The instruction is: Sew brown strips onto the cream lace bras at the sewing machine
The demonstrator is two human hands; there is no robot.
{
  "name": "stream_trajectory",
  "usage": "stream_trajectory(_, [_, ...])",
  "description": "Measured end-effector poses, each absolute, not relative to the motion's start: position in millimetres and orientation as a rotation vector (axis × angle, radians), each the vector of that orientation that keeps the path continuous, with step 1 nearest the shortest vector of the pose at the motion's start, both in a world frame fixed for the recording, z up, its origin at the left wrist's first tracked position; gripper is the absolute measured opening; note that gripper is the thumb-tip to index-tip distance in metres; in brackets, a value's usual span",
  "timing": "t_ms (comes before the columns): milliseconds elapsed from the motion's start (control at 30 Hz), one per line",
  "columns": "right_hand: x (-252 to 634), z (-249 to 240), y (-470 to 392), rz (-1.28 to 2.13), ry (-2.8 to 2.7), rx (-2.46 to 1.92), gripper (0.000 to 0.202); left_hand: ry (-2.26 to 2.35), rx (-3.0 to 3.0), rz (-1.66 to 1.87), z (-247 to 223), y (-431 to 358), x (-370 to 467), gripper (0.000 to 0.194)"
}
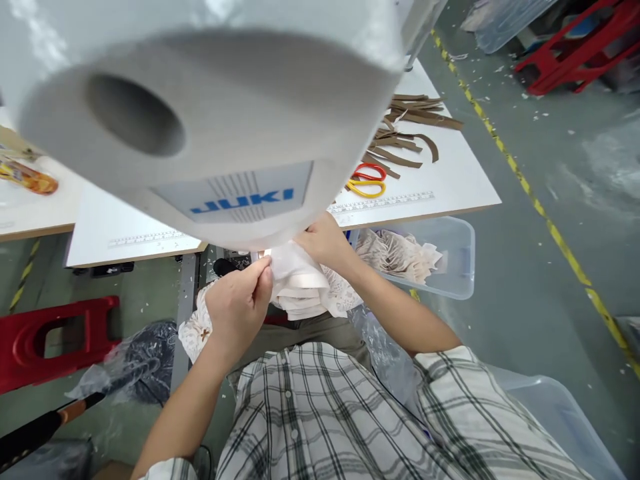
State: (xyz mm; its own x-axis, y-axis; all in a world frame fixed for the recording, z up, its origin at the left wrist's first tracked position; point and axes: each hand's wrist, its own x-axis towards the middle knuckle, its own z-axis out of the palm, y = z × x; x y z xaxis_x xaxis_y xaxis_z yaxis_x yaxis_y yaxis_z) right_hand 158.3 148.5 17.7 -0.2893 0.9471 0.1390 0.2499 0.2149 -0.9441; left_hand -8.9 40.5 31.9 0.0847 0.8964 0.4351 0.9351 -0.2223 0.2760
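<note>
White fabric (pixel 300 279) hangs in folds between my hands and over my lap, with patterned lace-like cloth (pixel 197 327) beside it. My left hand (pixel 240 300) is closed on the fabric's left edge, thumb and fingers pinching it. Farther up and to the right, my right hand (pixel 327 243) also grips the fabric; its fingertips are partly hidden under the sewing machine head (pixel 240 160). That large white head, marked JUKI, covers the stitching area, so the needle is out of sight.
On the white table (pixel 460 180) lie red- and yellow-handled scissors (pixel 367 181) and brown strips (pixel 415 120). A clear bin (pixel 463 260) with pale cloth pieces stands below its edge. Red stools (pixel 95 327) are on the floor at left and far right. An orange bottle (pixel 30 179) lies at left.
</note>
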Motion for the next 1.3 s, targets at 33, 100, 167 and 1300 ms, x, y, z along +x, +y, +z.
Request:
stream_trajectory(33, [158.3, 17.6, 148.2, 1.117, -1.697, -1.132, 0.021, -1.913, -2.250, -0.817, 32.1, 40.3, -9.1, 0.027])
stream_trajectory(100, [158.1, 17.0, 147.7, 1.120, -1.687, -1.128, 0.020, -1.914, -2.238, -0.835, 32.4, 39.9, -9.6, 0.028])
stream_trajectory(167, [157.7, 15.8, 147.1, 1.130, -1.679, -1.113, 0.019, -1.926, -2.229, -0.853, 32.8, 39.4, -10.6, 0.029])
stream_trajectory(1300, [155.9, -5.9, 100.2, 1.680, -1.046, -0.997, 0.035, -2.155, -2.358, -1.195, 36.1, 28.3, -29.3, 0.026])
